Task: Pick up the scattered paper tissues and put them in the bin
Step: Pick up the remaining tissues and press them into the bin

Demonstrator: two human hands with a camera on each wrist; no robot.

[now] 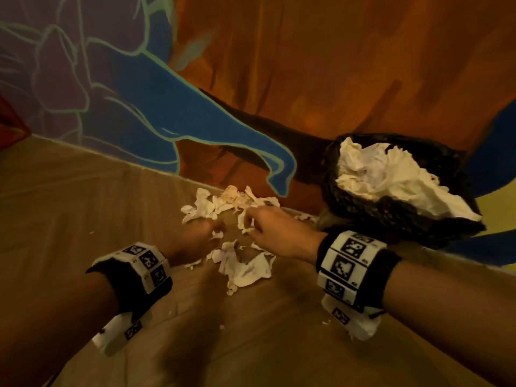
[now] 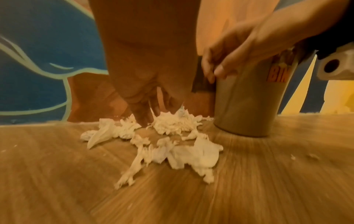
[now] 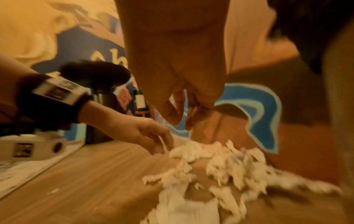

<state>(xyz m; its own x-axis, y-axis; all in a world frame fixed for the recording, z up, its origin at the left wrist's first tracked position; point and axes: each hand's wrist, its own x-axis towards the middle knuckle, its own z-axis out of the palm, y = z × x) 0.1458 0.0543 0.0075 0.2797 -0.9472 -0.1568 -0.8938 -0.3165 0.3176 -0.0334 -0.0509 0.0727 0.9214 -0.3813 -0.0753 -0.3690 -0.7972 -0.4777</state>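
Torn white tissues [image 1: 243, 266] lie in a loose pile on the wooden floor, with more tissues [image 1: 217, 205] against the wall. My left hand [image 1: 216, 233] reaches down into the pile [image 2: 191, 151]; its straight fingertips [image 2: 145, 119] touch the paper. My right hand [image 1: 251, 219] hovers a little above the pile [image 3: 220, 166], fingers [image 3: 178, 115] loosely curled and holding nothing. To the right stands the metal bin [image 2: 249, 106] with a black liner [image 1: 391, 216]. It is heaped with white tissues [image 1: 391, 174].
A painted wall [image 1: 195, 121] runs right behind the tissues and the bin. Small paper scraps [image 1: 170, 312] dot the floor nearer to me. In the right wrist view a green bottle [image 3: 139, 100] and a dark cylinder [image 3: 99, 106] stand by the wall on the left.
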